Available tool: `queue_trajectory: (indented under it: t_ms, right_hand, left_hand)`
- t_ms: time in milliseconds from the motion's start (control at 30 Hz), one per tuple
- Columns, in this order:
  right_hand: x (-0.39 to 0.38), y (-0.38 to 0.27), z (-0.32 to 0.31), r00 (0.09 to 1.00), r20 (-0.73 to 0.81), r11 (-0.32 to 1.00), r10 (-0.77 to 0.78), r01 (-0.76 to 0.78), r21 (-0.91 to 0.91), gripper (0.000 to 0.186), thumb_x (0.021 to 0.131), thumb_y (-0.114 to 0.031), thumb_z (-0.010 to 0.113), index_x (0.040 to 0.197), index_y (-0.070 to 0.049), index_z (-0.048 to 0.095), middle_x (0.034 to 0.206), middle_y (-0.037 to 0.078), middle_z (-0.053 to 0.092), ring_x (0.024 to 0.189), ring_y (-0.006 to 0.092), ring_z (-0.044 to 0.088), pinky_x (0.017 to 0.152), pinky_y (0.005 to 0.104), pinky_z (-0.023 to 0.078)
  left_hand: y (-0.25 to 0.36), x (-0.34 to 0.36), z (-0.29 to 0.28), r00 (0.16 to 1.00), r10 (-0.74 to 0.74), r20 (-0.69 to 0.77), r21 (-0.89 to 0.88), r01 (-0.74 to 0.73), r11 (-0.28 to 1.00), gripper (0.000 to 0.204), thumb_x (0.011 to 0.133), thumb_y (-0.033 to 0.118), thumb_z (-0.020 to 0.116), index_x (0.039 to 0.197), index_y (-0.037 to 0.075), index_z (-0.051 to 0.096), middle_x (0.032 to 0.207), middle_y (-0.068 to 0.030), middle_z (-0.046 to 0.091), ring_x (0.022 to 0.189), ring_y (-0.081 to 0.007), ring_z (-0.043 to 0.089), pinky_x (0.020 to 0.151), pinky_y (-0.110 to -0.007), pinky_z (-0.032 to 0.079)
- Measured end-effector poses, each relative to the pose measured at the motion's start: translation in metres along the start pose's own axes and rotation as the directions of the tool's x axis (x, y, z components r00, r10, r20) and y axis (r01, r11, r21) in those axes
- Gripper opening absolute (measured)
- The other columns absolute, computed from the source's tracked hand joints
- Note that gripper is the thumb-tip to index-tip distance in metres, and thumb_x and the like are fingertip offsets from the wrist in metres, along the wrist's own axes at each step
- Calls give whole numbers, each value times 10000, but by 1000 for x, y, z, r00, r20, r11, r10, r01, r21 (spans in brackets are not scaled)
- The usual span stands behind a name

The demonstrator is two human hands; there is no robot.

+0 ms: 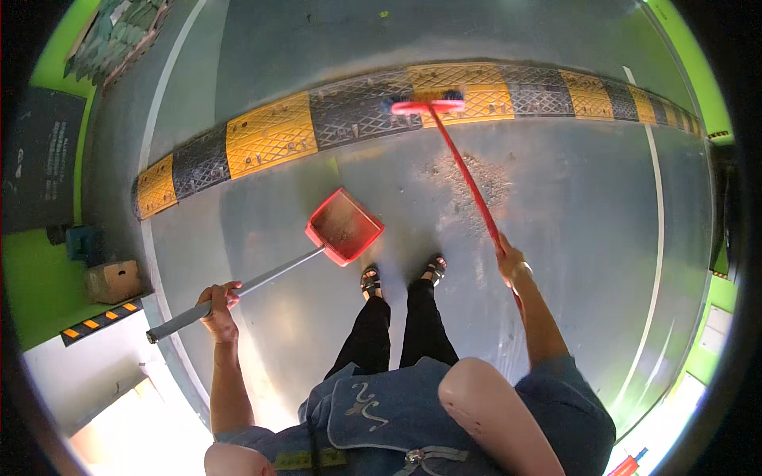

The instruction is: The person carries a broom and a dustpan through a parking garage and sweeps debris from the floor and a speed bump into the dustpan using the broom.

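My left hand point(221, 311) is closed around the grey handle of a long-handled dustpan point(343, 227). Its red pan rests on the floor ahead of my left foot, with brownish dirt lying in it. In my right hand point(513, 260) is the red stick of a push broom point(463, 168), the fingers wrapped round it. The broom's red head with dark blue bristles lies against the yellow-and-black speed bump point(361, 109), slightly blurred. Between the bump and my right hand, a patch of debris point(479, 186) is spread on the floor beside and under the stick.
The speed bump runs across the grey floor point(579, 206). White lines mark the floor on both sides. A cardboard box point(113, 282) stands at the left by the green wall, below a dark board point(41, 159). Greenish bundles point(123, 36) are stacked at the far left.
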State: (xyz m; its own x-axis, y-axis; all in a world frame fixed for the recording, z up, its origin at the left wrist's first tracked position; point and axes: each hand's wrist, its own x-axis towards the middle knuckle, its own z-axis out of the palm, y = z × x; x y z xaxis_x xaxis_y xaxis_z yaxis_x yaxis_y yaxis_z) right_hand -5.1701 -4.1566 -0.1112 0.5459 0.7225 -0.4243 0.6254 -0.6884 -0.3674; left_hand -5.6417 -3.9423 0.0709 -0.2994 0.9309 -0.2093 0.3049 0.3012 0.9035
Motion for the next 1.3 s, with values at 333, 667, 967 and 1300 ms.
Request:
queue_trajectory:
  t_ms: [333, 667, 967, 1300]
  right_hand:
    - [-60, -11, -66, 874, 420, 931, 243, -332, 152, 346, 801, -267, 381, 1128, -154, 382, 496, 45, 439, 348, 157, 432, 317, 301, 366]
    - [41, -84, 12, 995, 102, 1000, -20, 18, 18, 337, 806, -335, 376, 1103, -177, 402, 437, 57, 395, 289, 156, 368, 266, 297, 294]
    - [-59, -87, -26, 905, 416, 994, -91, 60, 88, 271, 795, -190, 388, 1062, -174, 431, 468, 71, 450, 312, 174, 420, 282, 304, 341]
    - [44, -253, 116, 817, 380, 874, -433, 484, -47, 363, 797, -294, 331, 1140, -177, 321, 866, 195, 520, 811, 351, 495, 681, 420, 398]
  left_hand:
    - [-1, 6, -3, 996, 19, 86, -87, -11, 996, 160, 692, 51, 410, 534, 32, 430, 536, -93, 520, 541, -153, 539, 440, -207, 401]
    - [10, 15, 6, 998, 15, 53, -80, -11, 997, 155, 647, 13, 395, 510, -24, 458, 534, -112, 523, 535, -159, 530, 482, -254, 439]
    - [-2, 9, -20, 1000, -6, -8, -124, 5, 992, 147, 635, 3, 412, 528, -25, 509, 542, -103, 539, 485, -149, 509, 494, -240, 432]
    - [-42, -23, -110, 965, -43, -259, -171, -2, 985, 152, 704, 70, 424, 555, 40, 426, 505, -77, 507, 561, -206, 569, 481, -298, 478]
